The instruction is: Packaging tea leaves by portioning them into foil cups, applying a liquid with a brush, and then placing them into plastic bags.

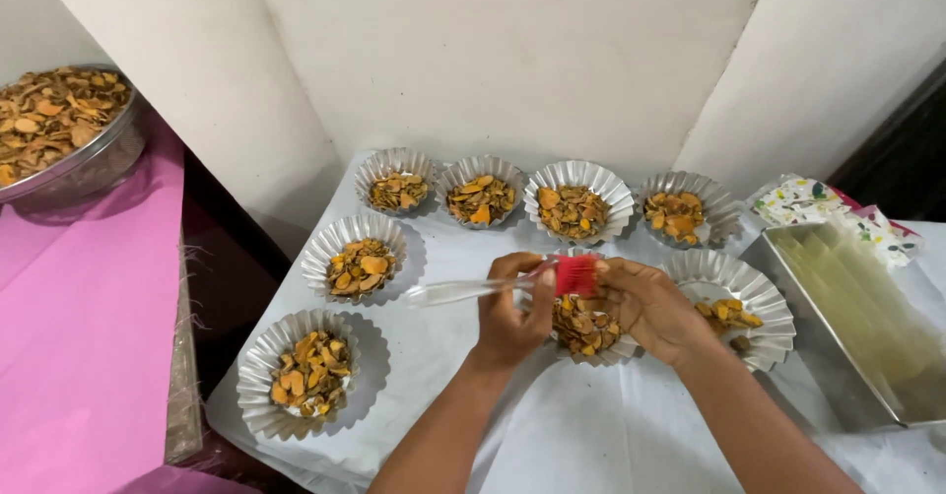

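Over the fluted foil cup (591, 329), left hand (512, 309) gripped a clear-handled brush (493, 285); right hand (645, 307) fingers pinched its red bristles (575, 275).

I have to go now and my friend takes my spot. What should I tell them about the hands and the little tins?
Left hand grips the clear handle of the red brush. Right hand pinches the bristles, over the front middle tin.

Eight fluted tins sit on the white cloth, all holding orange-brown dried slices: four in the back row, two down the left, two in front.

Large bowl of the same slices stands on the pink surface, left. Empty metal tray is at the right.

Done: every tin has slices. What remains can't be told from the picture.
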